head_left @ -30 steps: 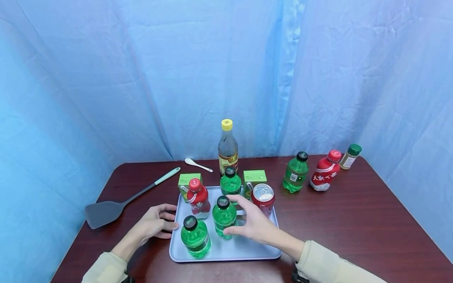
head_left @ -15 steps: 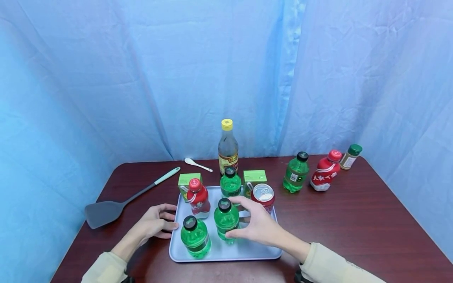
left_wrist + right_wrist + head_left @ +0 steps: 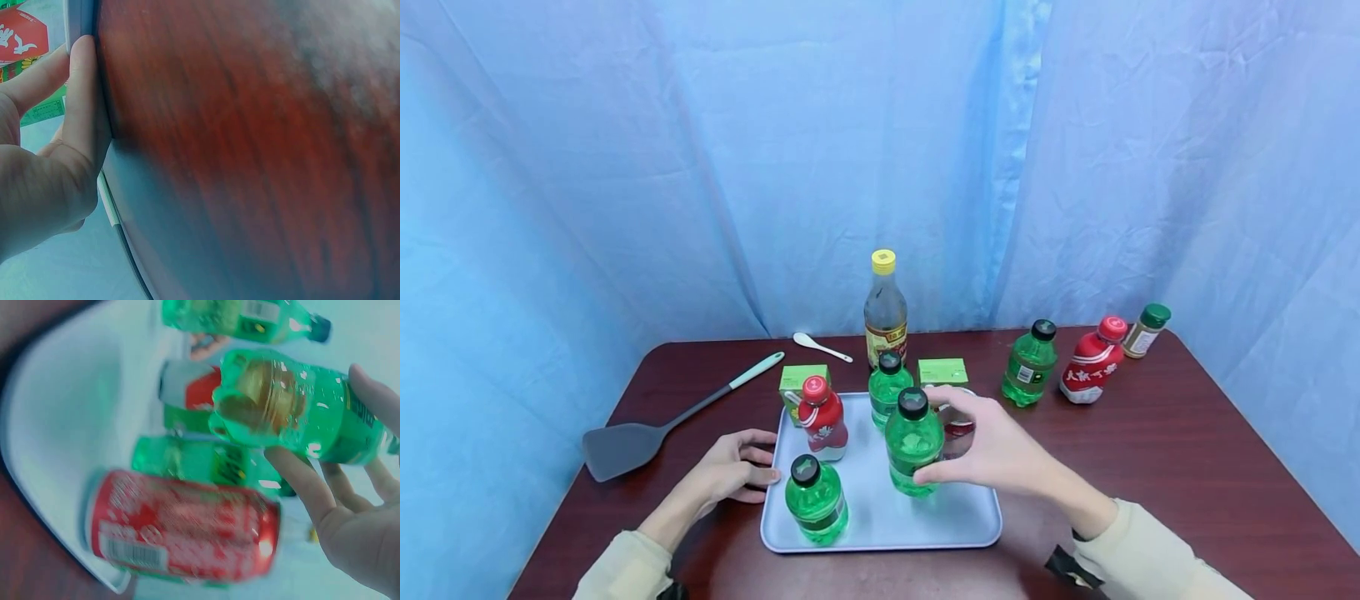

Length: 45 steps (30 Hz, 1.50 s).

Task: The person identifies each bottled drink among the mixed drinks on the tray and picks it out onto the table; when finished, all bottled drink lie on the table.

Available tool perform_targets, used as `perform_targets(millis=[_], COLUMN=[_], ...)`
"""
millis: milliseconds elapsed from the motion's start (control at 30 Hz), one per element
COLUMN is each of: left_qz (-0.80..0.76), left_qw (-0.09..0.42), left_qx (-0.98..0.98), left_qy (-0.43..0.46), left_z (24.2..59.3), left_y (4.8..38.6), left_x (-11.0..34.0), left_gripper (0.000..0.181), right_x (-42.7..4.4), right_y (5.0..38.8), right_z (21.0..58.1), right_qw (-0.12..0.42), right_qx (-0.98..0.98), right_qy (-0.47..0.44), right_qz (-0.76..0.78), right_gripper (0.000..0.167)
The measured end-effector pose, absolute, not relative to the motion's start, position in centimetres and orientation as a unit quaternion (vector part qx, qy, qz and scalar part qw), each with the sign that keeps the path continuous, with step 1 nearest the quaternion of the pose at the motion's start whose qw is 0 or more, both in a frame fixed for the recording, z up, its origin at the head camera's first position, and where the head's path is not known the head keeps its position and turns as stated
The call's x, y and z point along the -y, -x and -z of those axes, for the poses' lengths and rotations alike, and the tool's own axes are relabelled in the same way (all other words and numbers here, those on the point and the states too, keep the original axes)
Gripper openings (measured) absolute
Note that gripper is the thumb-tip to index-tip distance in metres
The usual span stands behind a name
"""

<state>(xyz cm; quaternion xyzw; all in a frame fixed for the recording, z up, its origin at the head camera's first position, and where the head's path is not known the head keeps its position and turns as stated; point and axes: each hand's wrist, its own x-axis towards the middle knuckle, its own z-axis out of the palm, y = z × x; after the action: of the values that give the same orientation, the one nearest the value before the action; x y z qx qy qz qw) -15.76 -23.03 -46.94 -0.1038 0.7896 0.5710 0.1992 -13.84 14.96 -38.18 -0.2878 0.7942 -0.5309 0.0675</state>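
My right hand [image 3: 992,437] grips a green soda bottle [image 3: 913,450] with a black cap, thumb on one side and fingers on the other. In the right wrist view this bottle [image 3: 294,403] is tilted by the camera angle, its base off the blue-grey tray [image 3: 880,533]. At the tray's left rim rests my left hand [image 3: 737,467], thumb and fingertips touching the edge. On the tray stand a second green bottle [image 3: 817,504] at front left, a red-capped bottle [image 3: 823,425] and another green bottle [image 3: 889,392] behind. My right hand mostly hides a red can [image 3: 184,525].
Green cartons [image 3: 943,372] stand at the tray's back. Behind is a yellow-capped sauce bottle [image 3: 885,312]. A spatula [image 3: 625,450] and white spoon [image 3: 820,346] lie left. At right are a green bottle [image 3: 1028,371], a red bottle [image 3: 1090,367] and a spice jar [image 3: 1146,332].
My right hand has lifted the green bottle from the middle of the tray and carried it rightward, in front of the can. The left hand stays at the tray's rim.
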Motion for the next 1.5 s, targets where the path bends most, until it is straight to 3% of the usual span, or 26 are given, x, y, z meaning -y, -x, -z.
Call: perform_targets(millis=[267, 933, 1267, 1500], left_qz=[-0.569, -0.575, -0.576, -0.575], left_qw=[0.197, 0.196, 0.194, 0.201], left_qx=[-0.792, -0.788, -0.787, -0.787], left_qy=[0.1, 0.099, 0.103, 0.101], left_z=[47.0, 47.0, 47.2, 47.1], left_y=[15.8, 15.9, 15.8, 15.9], left_x=[23.0, 23.0, 23.1, 23.1], left_gripper=[0.06, 0.061, 0.059, 0.061], right_x=[-18.0, -24.4, -29.1, -33.0], right_y=[14.1, 13.4, 12.9, 12.9], right_z=[35.8, 34.6, 34.5, 35.1], right_qw=[0.092, 0.073, -0.03, -0.044], right_qx=[-0.8, -0.793, -0.845, -0.88], right_qy=[0.292, 0.254, 0.187, 0.116], right_qz=[0.516, 0.549, 0.5, 0.458], right_gripper=[0.069, 0.07, 0.077, 0.08])
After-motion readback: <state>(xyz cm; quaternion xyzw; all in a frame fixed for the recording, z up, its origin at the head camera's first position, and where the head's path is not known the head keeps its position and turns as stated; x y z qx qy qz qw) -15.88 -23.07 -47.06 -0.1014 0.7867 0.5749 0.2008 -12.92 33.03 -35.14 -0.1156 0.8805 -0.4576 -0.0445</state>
